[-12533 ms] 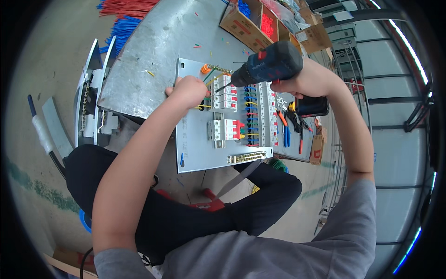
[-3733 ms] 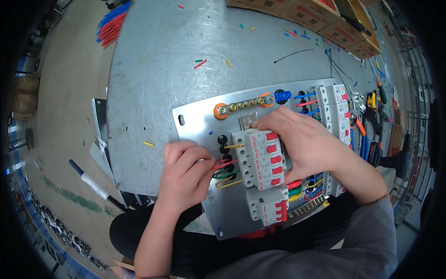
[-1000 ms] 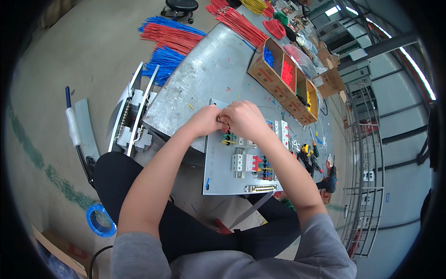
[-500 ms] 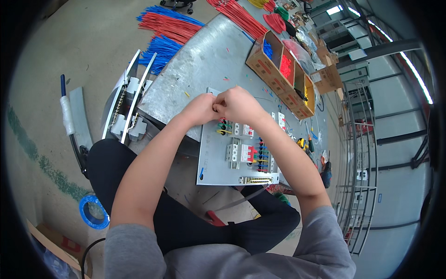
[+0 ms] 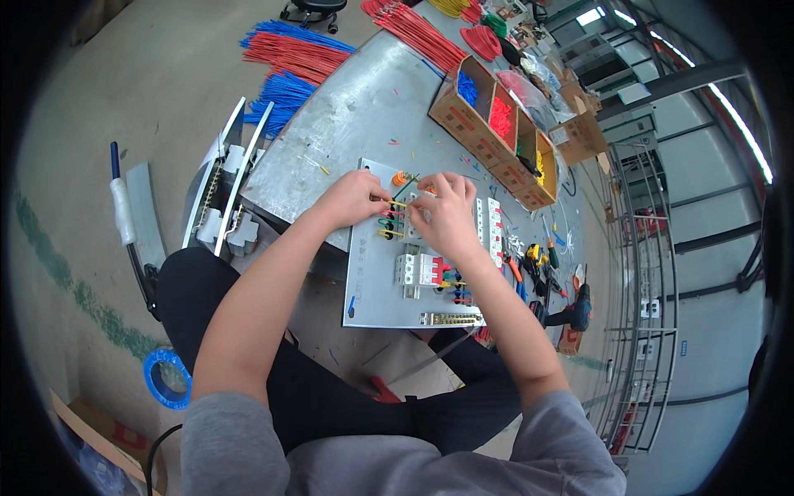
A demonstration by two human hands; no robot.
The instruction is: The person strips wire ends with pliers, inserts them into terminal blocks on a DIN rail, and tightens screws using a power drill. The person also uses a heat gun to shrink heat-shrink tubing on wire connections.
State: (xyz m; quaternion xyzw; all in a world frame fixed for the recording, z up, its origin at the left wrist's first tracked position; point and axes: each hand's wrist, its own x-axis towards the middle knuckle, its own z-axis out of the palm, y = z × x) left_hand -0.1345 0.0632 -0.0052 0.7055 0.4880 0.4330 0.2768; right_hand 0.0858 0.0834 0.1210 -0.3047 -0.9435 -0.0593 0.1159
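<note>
A metal mounting plate (image 5: pixel 372 285) lies at the table's edge in front of me, carrying circuit breakers (image 5: pixel 419 271), short coloured wires and a brass terminal bar (image 5: pixel 451 319). Over its far left part, my left hand (image 5: pixel 351 198) pinches a short yellow wire (image 5: pixel 398 203) between thumb and fingertips. Beside it, my right hand (image 5: pixel 449 217) hovers above the breakers with fingers bent and apart, close to the wire's other end. Whether its fingertips touch the wire is hard to make out. Green and yellow wires (image 5: pixel 390 227) stick out below my left hand.
A divided cardboard box (image 5: pixel 480 136) of blue, red and yellow small parts stands on the metal table (image 5: pixel 331 124). Bundled red and blue wires (image 5: pixel 298 54) lie at the far left. Pliers and screwdrivers (image 5: pixel 542 256) are at the right. A blue tape roll (image 5: pixel 153 376) rests on the floor.
My hands were together over the plate; now they are apart, the right one drawn to the right with fingers opened. The yellow wire in my left hand has come into view.
</note>
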